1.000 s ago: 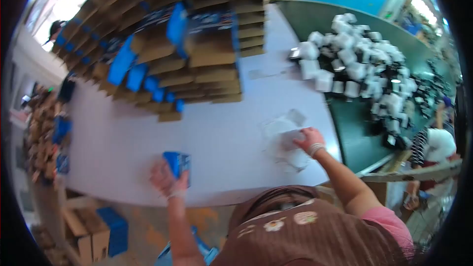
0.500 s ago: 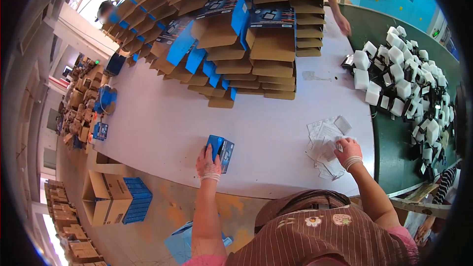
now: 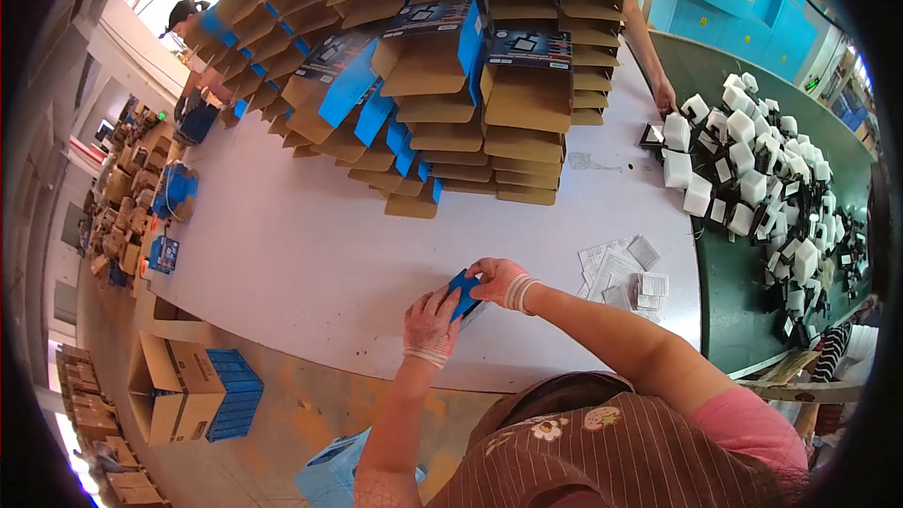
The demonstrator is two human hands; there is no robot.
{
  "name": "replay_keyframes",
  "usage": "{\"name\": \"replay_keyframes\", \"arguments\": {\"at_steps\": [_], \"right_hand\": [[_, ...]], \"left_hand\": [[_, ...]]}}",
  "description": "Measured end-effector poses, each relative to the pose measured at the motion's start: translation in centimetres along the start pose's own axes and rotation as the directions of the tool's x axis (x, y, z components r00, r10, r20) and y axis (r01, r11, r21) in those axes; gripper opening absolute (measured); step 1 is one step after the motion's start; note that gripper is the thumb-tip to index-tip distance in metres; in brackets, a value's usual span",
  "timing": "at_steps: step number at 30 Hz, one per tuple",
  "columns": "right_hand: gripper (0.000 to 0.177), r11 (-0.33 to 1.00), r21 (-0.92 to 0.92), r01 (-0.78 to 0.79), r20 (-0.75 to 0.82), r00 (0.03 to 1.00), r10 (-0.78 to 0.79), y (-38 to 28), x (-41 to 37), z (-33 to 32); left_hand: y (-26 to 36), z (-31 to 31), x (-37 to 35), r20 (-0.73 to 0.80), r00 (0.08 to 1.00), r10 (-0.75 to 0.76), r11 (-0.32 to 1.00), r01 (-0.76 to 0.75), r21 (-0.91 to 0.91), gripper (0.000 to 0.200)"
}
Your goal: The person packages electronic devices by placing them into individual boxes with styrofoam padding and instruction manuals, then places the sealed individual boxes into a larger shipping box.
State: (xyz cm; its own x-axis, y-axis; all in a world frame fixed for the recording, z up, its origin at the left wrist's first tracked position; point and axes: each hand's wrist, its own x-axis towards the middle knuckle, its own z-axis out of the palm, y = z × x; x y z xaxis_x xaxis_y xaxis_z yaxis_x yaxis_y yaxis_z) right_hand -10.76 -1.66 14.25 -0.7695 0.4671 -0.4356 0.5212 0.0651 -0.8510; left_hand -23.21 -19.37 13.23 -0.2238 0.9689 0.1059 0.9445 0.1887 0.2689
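The right hand is off the loose white printed paper sheets, where it was half a second ago, and now meets the small blue printed cardboard box at the left hand. In this inspector's judgement, the work has passed to two-handed handling of the box. The box is tilted at the near part of the pale, smooth-topped bench. The left fingers are closed around its side. The right fingers are bent narrow at its far end; whether they grip it cannot be told. The sheets lie well apart, right of the right fingers. Stacked open brown-and-blue cardboard boxes stand beyond both sets of fingers.
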Motion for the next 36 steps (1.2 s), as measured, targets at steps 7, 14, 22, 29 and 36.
{"name": "replay_keyframes", "arguments": {"at_steps": [7, 14, 22, 29, 36], "right_hand": [[0.032, 0.99, 0.046, 0.13, 0.121, 0.983, -0.135, 1.7, 1.8, -0.8], [0.03, 0.84, -0.399, 0.369, 0.199, 0.929, -0.313, 0.9, 2.1, -1.5], [0.024, 0.549, -0.668, 0.503, 0.2, 0.832, -0.518, 1.6, 2.6, -1.2], [0.018, 0.354, -0.768, 0.534, 0.231, 0.746, -0.625, 1.7, 3.4, -1.0], [0.017, 0.328, -0.746, 0.579, 0.257, 0.706, -0.66, 0.7, 4.7, -1.2]], "left_hand": [[-2.8, 0.2, -3.1, 0.079, 0.992, -0.102, 0.911, 0.125, -0.393, 0.071], [-1.9, 0.8, -3.2, -0.021, 0.988, -0.154, 0.908, 0.133, -0.397, 0.058], [-0.1, 3.1, -3.2, -0.233, 0.961, -0.15, 0.989, 0.141, -0.055, 0.057], [1.0, 2.3, -2.8, -0.196, 0.967, -0.162, 0.965, 0.197, 0.173, 0.058], [0.6, 3.2, -1.0, -0.173, 0.947, -0.271, 0.944, 0.297, 0.147, 0.059]]}}
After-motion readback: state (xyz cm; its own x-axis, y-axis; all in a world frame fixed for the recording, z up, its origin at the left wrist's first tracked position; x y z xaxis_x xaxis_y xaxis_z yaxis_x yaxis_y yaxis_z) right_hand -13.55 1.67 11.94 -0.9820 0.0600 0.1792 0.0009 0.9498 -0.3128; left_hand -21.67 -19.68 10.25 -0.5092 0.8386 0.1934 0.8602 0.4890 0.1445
